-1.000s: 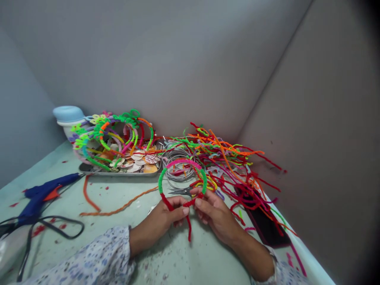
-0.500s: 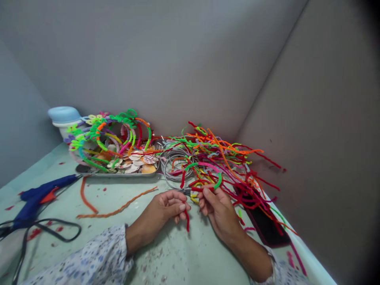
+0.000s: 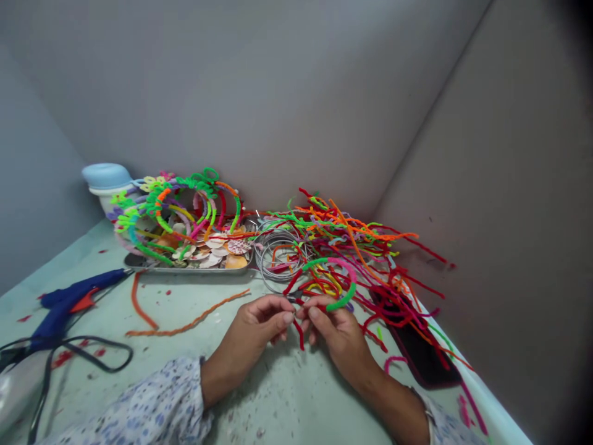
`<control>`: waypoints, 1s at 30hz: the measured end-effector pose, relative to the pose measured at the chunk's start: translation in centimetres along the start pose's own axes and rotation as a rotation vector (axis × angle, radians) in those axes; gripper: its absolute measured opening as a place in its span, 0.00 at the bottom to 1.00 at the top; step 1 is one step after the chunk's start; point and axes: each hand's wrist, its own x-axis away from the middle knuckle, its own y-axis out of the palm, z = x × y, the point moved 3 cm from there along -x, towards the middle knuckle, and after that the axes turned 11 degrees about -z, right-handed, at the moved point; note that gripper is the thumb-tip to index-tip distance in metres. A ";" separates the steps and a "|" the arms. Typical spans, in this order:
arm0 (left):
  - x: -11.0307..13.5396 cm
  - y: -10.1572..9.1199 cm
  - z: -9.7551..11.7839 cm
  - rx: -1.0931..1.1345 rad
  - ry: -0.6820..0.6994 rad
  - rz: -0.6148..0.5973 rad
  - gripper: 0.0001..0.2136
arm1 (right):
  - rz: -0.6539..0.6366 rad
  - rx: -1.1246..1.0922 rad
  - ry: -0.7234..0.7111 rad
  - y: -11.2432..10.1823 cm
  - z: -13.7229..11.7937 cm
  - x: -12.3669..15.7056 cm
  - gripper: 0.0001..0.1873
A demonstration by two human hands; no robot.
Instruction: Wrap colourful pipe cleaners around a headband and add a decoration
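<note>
Hoop (image 3: 353, 289) of fuzzy pink, green and red is gripped by right hand (image 3: 341, 337), left hand (image 3: 252, 327) pinching a red strand (image 3: 301, 336).

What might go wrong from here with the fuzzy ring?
The red strand hangs loose between the left hand and right hand, so it could slip or unwind.
The ring is close to the tangled stems and might snag.
The scissors lie just beyond the hands, partly hidden, so a finger could brush them.
</note>
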 end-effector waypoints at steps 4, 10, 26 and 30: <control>0.1 0.2 0.2 -0.047 0.003 0.003 0.09 | -0.084 0.108 -0.001 0.3 -0.1 0.2 0.11; 0.0 0.1 0.0 -0.078 0.015 0.024 0.08 | -0.158 0.245 0.011 0.8 -0.4 0.2 0.06; 0.3 -0.1 0.0 -0.410 0.112 0.129 0.06 | -0.058 0.520 -0.103 1.1 -0.1 0.2 0.06; 0.6 0.1 0.2 -0.456 0.135 0.116 0.06 | -0.070 0.582 -0.108 1.3 -0.2 0.3 0.05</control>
